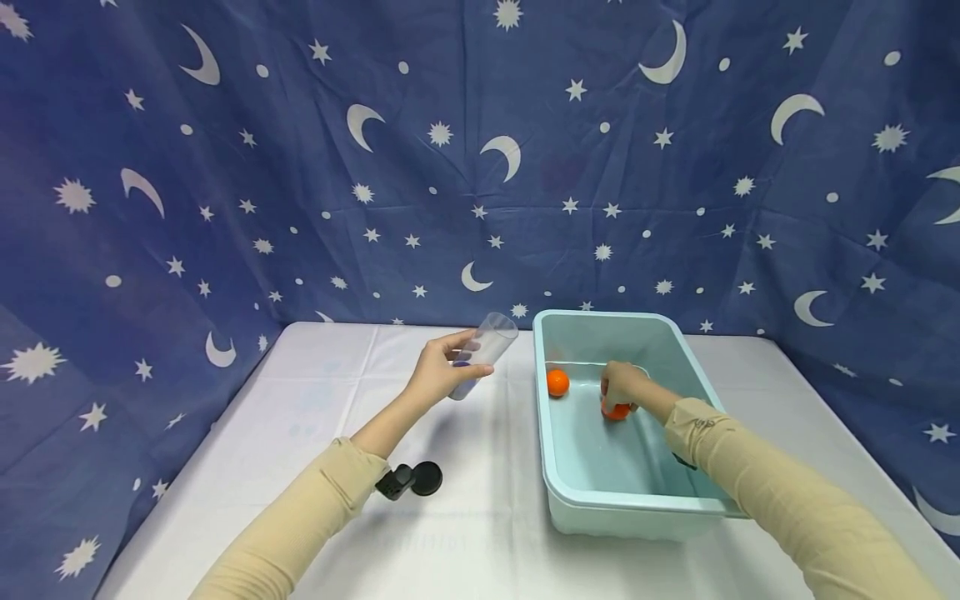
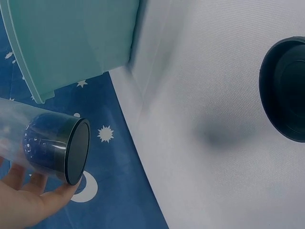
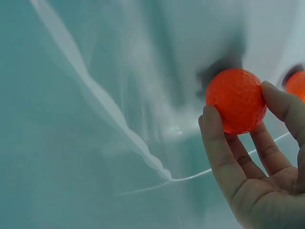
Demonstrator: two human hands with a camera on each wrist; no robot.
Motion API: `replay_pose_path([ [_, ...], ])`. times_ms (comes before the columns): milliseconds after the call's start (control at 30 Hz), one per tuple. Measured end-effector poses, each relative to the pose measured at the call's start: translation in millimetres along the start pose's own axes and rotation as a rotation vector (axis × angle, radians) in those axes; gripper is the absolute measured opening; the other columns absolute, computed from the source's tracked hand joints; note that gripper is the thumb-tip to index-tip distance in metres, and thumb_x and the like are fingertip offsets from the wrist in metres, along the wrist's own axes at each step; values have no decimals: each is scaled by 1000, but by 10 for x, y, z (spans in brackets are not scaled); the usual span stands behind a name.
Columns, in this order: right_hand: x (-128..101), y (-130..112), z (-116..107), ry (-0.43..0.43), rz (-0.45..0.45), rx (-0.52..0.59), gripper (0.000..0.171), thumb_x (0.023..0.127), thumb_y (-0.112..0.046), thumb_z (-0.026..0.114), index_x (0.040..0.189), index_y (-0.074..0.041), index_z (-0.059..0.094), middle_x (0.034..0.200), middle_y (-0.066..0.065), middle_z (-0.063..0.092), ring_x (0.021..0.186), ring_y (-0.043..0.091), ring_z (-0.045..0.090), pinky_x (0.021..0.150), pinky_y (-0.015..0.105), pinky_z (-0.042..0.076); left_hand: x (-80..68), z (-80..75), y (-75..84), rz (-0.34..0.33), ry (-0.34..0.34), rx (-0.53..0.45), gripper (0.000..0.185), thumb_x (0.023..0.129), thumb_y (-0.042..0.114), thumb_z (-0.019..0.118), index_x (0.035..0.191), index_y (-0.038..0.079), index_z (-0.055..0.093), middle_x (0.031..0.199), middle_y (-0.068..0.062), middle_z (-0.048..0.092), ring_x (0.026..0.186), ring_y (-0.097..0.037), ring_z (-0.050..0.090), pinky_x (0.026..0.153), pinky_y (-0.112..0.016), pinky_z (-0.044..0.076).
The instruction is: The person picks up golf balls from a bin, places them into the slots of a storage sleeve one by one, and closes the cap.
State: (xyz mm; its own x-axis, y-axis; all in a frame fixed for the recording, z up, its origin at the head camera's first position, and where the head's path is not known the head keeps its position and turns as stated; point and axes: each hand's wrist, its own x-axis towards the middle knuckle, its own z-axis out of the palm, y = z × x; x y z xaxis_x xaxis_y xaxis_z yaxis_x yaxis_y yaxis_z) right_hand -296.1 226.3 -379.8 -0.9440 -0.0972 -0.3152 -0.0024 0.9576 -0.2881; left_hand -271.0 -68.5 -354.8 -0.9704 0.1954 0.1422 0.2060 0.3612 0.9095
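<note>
Orange ball [image 3: 236, 100] sits pinched in the right hand's [image 1: 621, 385] fingertips, low inside the teal tub [image 1: 551, 450]; a second ball [image 1: 557, 382] lies just left of it. The left hand [image 1: 438, 372] grips a clear tube [image 1: 482, 352], tilted, apart from the tub. Picking-up step; lifting it clear seems next

We see the tub [image 1: 570, 500] at the frame's lower centre-right with two balls [image 1: 557, 382] inside, the tube [image 1: 483, 354] just left of it, and the lid [image 1: 426, 478] lower left.
</note>
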Motion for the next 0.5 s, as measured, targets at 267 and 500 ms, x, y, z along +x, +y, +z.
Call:
replay_pose_path([
  [267,-41,-12,-96,32,-49,25,19,69,3,70,87,4,64,82,15,59,66,20,56,59,34,57,20,35,37,12,-18,1,61,77,13,77,133,9,54,123,-14,64,115,-31,58,92,-44,51],
  [500,-61,-122,-187,54,-118,62,17,70,2,70,86,2,63,80,13,59,63,18,55,52,26,53,2,35,17,12,-18,8,61,77,14,77,133,9,54,121,-14,64,114,-31,58,91,-44,51],
])
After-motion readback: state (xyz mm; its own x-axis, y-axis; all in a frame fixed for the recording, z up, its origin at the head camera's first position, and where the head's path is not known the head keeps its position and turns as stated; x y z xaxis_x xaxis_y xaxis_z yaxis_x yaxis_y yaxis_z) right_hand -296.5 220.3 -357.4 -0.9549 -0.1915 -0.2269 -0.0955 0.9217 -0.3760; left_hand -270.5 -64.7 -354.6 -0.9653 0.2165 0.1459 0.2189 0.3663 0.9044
